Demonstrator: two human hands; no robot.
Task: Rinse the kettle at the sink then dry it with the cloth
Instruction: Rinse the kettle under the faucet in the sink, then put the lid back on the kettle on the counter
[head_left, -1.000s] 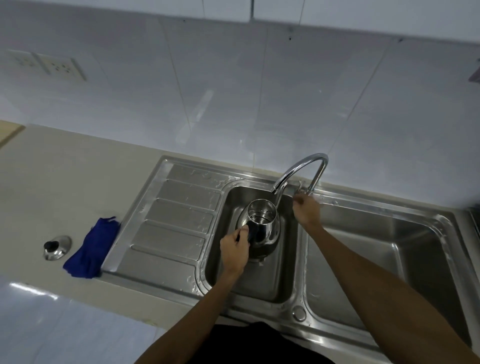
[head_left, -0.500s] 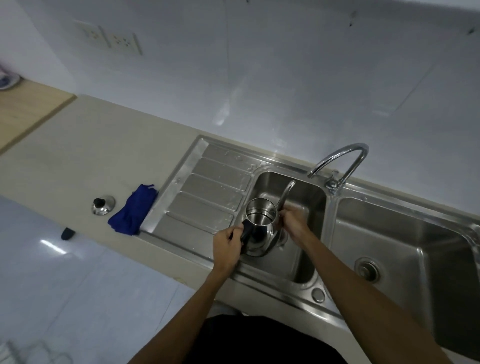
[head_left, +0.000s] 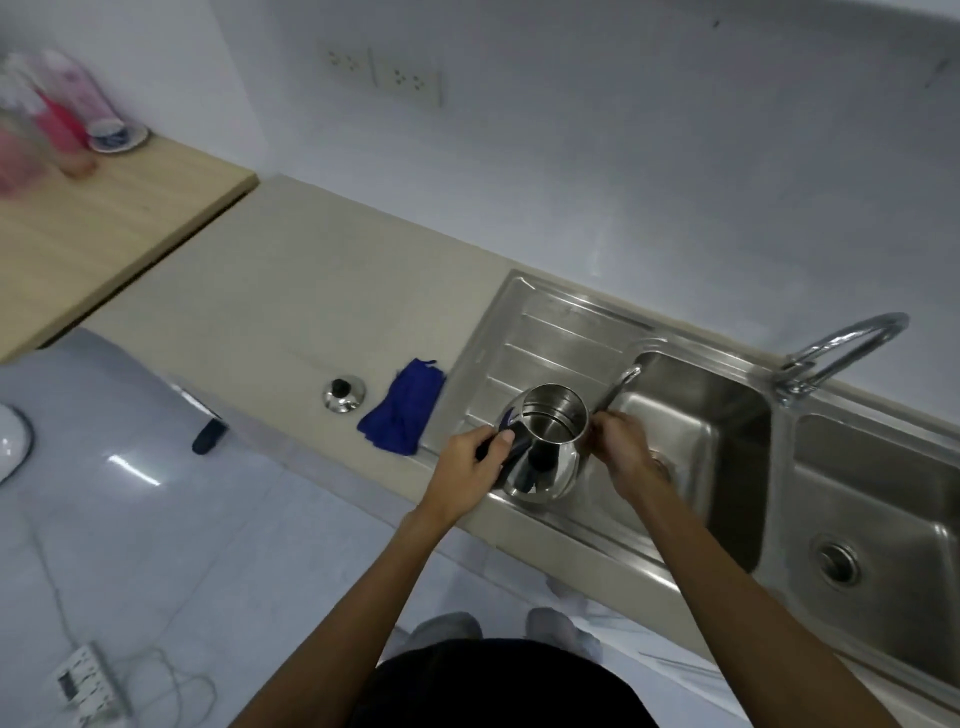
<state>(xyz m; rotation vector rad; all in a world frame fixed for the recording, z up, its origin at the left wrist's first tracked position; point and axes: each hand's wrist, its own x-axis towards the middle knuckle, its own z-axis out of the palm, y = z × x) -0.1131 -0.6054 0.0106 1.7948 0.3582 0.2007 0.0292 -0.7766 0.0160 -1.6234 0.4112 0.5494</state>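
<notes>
A shiny steel kettle with its lid off is held upright over the ribbed drainboard of the steel sink. My left hand grips its black handle. My right hand holds the kettle's right side, by the long thin spout that points toward the left basin. A crumpled blue cloth lies on the beige counter just left of the drainboard. The kettle's lid, steel with a black knob, sits left of the cloth.
A curved tap stands between the left basin and the right basin. A wooden top at far left carries pink bottles and a small dish. Wall sockets are above the counter. A power strip lies on the floor.
My right hand left the tap and took the kettle's side. Both hands carried the kettle left, from over the left basin to above the drainboard. The view swung left.
</notes>
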